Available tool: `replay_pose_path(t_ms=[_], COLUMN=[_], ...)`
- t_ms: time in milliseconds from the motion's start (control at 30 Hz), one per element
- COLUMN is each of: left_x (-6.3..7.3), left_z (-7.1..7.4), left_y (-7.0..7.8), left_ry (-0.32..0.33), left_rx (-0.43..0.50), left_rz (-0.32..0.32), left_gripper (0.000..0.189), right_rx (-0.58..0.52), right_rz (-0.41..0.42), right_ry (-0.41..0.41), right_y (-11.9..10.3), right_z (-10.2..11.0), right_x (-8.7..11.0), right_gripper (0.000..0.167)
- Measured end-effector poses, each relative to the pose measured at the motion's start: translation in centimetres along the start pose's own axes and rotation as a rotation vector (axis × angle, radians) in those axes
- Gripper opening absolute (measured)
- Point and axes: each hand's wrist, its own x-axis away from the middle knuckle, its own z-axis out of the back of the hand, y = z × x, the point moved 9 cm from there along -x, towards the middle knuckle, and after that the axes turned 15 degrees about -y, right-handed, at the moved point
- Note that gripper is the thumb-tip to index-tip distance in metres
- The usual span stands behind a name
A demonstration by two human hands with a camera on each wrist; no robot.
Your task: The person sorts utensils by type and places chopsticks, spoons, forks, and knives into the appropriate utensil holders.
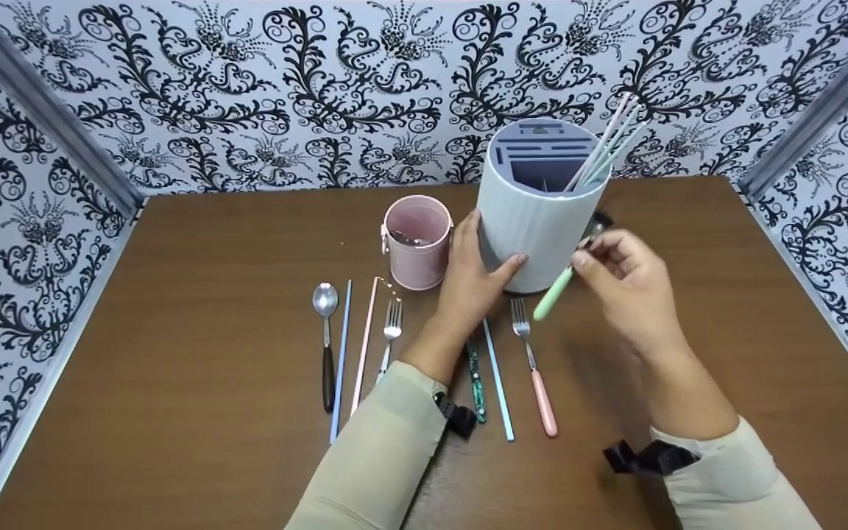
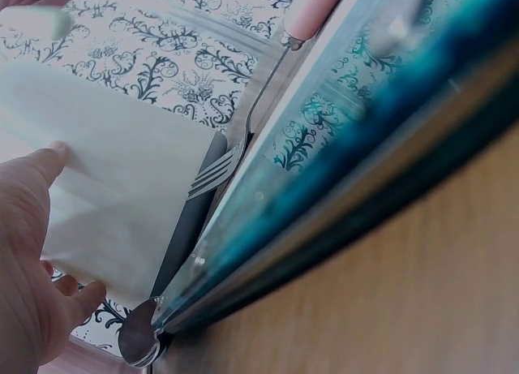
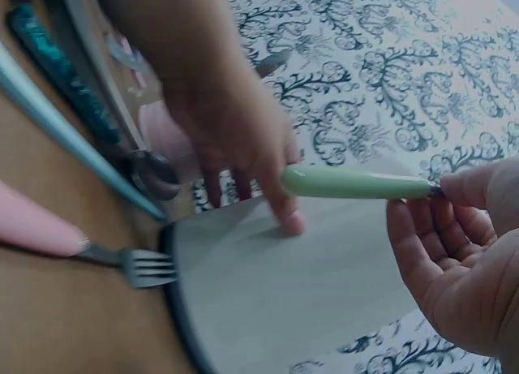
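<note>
A white cutlery holder (image 1: 538, 235) with a grey slotted top stands at the back of the table. My left hand (image 1: 468, 276) grips its left side, thumb across the front. Several pastel straws (image 1: 610, 147) lean out of the holder's right side. Beside it, my right hand (image 1: 630, 294) pinches a piece of cutlery with a pale green handle (image 3: 353, 182) near where handle meets metal. The handle points down and left; whether its metal end is a spoon or a fork I cannot tell. A pink-handled fork (image 1: 534, 368) lies in front of the holder.
A pink cup (image 1: 418, 261) with metal pieces inside stands left of the holder. On the table lie a black-handled spoon (image 1: 327, 346), a blue stick (image 1: 341, 361), a pink straw (image 1: 364, 346), another fork (image 1: 392, 324), a green-patterned handle (image 1: 476, 379) and a light-blue stick (image 1: 498, 383).
</note>
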Motion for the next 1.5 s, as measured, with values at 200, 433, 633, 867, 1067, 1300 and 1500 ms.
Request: replay_pose_path(t_ms=[200, 433, 633, 867, 1067, 1300, 1500], left_x=[0.0, 0.0, 0.0, 0.0, 0.0, 0.0, 0.1], left_z=[0.1, 0.2, 0.2, 0.1, 0.1, 0.0, 0.1], left_y=[0.0, 0.3, 0.3, 0.1, 0.0, 0.1, 0.3], left_ry=[-0.001, -0.001, -0.011, -0.013, -0.015, -0.010, -0.002], left_rx=[-0.005, -0.019, -0.013, -0.011, -0.005, -0.009, -0.023], left_rz=[0.003, -0.013, -0.001, 0.018, 0.026, 0.019, 0.007], left_gripper=[0.094, 0.092, 0.093, 0.094, 0.094, 0.094, 0.093], right_rx=[-0.089, -0.270, -0.309, -0.193, 0.017, 0.263, 0.412], right_rz=[0.138, 0.323, 0.398, 0.487, 0.482, 0.380, 0.346], right_ry=[0.119, 0.188, 0.241, 0.278, 0.294, 0.257, 0.217], right_y=[-3.0, -5.9, -7.0, -8.0, -7.5, -6.8, -5.9], right_z=[0.5, 0.7, 0.8, 0.5, 0.1, -0.9, -1.4], right_x=[-1.6, -3.3, -4.5, -5.5, -6.3, -7.3, -8.2], right_gripper=[0.017, 0.008, 0.010, 0.012, 0.015, 0.005, 0.009])
